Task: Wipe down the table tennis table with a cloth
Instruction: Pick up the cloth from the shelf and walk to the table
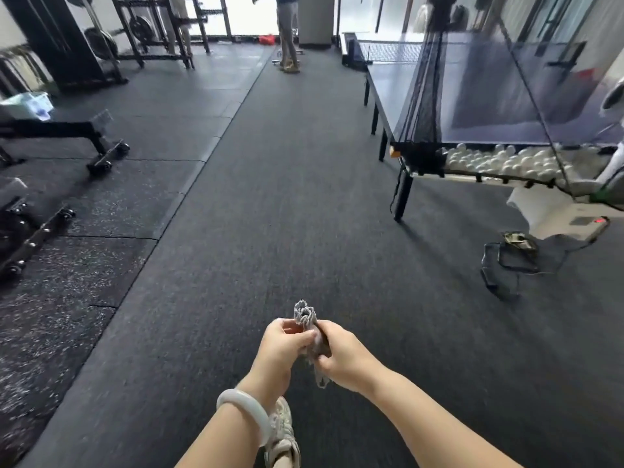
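Note:
A small grey cloth [305, 315] is bunched between both hands low in the middle of the view, above the dark floor. My left hand [283, 346], with a pale bangle on the wrist, grips its left side. My right hand [342, 354] grips its right side, and a tail of the cloth hangs below it. The table tennis table [395, 92] stands far off at the upper right, dark blue with a net across it. A black catch net [429, 96] drapes over its near end.
A tray of several white balls [499, 163] hangs at the table's near end, with a white machine [557, 214] and black cables [506, 261] on the floor. Gym benches [67, 136] and weight racks [152, 32] fill the left. A person [287, 35] stands far ahead.

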Demonstrator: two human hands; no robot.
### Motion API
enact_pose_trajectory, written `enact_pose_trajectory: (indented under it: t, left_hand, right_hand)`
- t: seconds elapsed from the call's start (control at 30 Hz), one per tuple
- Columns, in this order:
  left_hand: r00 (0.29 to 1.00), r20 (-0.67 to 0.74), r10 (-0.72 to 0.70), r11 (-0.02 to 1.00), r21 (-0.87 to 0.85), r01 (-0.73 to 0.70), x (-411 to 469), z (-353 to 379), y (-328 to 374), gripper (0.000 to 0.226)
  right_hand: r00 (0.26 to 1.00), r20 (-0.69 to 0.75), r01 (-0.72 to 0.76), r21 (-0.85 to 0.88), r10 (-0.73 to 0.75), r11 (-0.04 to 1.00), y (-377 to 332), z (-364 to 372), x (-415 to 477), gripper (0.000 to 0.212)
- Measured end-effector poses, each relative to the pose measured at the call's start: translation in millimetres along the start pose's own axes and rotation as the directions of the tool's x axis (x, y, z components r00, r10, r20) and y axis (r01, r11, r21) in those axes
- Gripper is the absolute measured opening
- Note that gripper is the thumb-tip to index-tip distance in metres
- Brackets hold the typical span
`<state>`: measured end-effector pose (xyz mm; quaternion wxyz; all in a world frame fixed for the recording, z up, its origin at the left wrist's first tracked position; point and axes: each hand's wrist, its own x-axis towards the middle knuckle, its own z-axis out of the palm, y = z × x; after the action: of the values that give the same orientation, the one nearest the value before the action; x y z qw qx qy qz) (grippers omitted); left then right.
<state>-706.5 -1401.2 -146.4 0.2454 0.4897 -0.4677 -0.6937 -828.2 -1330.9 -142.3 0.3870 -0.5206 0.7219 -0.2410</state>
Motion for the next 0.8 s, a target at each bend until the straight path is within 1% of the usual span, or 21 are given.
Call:
enact_pose_trajectory:
  t: [0.03, 0.07, 0.1, 0.2, 0.3, 0.37, 0.43, 0.5, 0.6, 0.7, 0.8]
  left_hand:
    - [0.999, 0.033, 0.011, 1.000, -0.005, -0.011, 26.9, -3.2, 14.1, 0.032]
    - [0.999, 0.049, 0.012, 1.000, 0.005, -0.013, 55.9, -6.9, 28.5, 0.039]
    - [0.998, 0.061, 0.008, 1.000, 0.016, -0.009, 83.8, -10.4, 43.9, 0.036]
    - [0.997, 0.081, 0.003, 0.999, 0.038, -0.006, 159.3, -13.2, 95.1, 0.017]
    - [0.995, 0.102, 0.020, 0.998, 0.057, -0.026, 232.8, -1.3, 141.7, 0.023]
    - [0.994, 0.105, 0.014, 0.995, 0.093, -0.023, 278.7, 12.6, 163.9, 0.021]
    - [0.996, 0.092, -0.005, 0.993, 0.118, -0.006, 325.3, 27.9, 179.5, 0.009]
    - [0.997, 0.080, -0.010, 0.992, 0.125, 0.000, 375.7, 43.9, 193.7, 0.006]
    - [0.998, 0.064, -0.023, 0.994, 0.109, 0.016, 457.1, 69.0, 221.7, 0.006]
    - [0.998, 0.042, -0.042, 0.995, 0.096, 0.038, 537.9, 94.7, 256.1, 0.006]
    - [0.996, 0.048, -0.072, 0.997, 0.044, 0.070, 601.8, 119.7, 293.3, 0.008]
  right_hand:
    - [1.000, -0.012, -0.002, 0.016, 0.003, 1.000, -4.7, -9.3, 29.6, 0.044]
    - [0.999, -0.031, -0.011, 0.034, 0.012, 0.999, -9.2, -19.5, 60.2, 0.042]
    - [0.998, -0.056, -0.026, 0.052, 0.029, 0.998, -14.1, -30.1, 88.8, 0.038]
    - [0.989, -0.123, -0.061, 0.126, 0.076, 0.990, -32.9, -65.6, 165.6, 0.020]
    - [0.971, -0.213, -0.072, 0.158, 0.105, 0.985, -42.3, -104.6, 238.2, 0.006]
    - [0.957, -0.262, -0.083, 0.160, 0.124, 0.984, -40.6, -130.2, 279.8, 0.006]
    - [0.942, -0.298, -0.099, 0.192, 0.154, 0.976, -32.3, -155.0, 320.1, 0.008]
    - [0.928, -0.324, -0.114, 0.223, 0.184, 0.968, -21.9, -182.4, 364.4, 0.009]
    - [0.932, -0.298, -0.110, 0.309, 0.206, 0.945, -4.1, -230.4, 438.2, 0.001]
    - [0.960, -0.223, -0.085, 0.352, 0.172, 0.932, 11.8, -284.2, 514.1, 0.016]
    - [0.969, -0.190, -0.082, 0.361, 0.160, 0.929, 20.0, -338.3, 581.1, 0.021]
